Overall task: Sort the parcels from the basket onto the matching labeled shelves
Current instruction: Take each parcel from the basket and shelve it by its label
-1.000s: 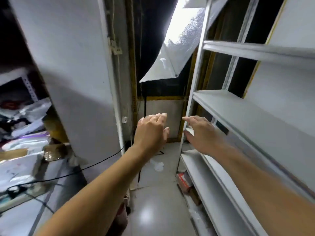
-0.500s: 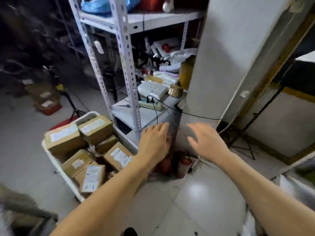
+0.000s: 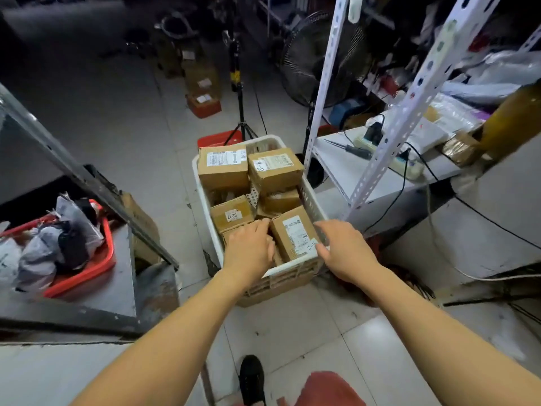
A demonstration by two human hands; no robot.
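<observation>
A white basket (image 3: 205, 200) stands on the tiled floor (image 3: 123, 121), packed with brown cardboard parcels. Both hands reach into its near end. The left hand (image 3: 248, 247) lies palm down with fingers fairly straight over a low parcel, gripping nothing that can be seen; what lies under the palm is hidden. The right hand (image 3: 342, 250) hangs at the basket's near right corner, fingers relaxed, fingertips just beside the labeled parcel (image 3: 292, 235) that leans against the right wall; whether they touch it cannot be told.

Two parcels at the far end, one marked A-2 (image 3: 273, 168) and another beside it (image 3: 224, 168), ride above the rim. The small parcel marked 0227 (image 3: 232, 212) sits lower, in the middle.

Open floor runs left and beyond the basket. On the right a white shelf post (image 3: 322, 92) stands close to the basket's far corner, and a second post (image 3: 409, 106) slants over the cluttered shelf (image 3: 345, 159). At left a grey rail (image 3: 87, 177) slopes past a red tray (image 3: 99, 268) of bagged items, cut off by the frame edge. The dark background is hard to make out.
</observation>
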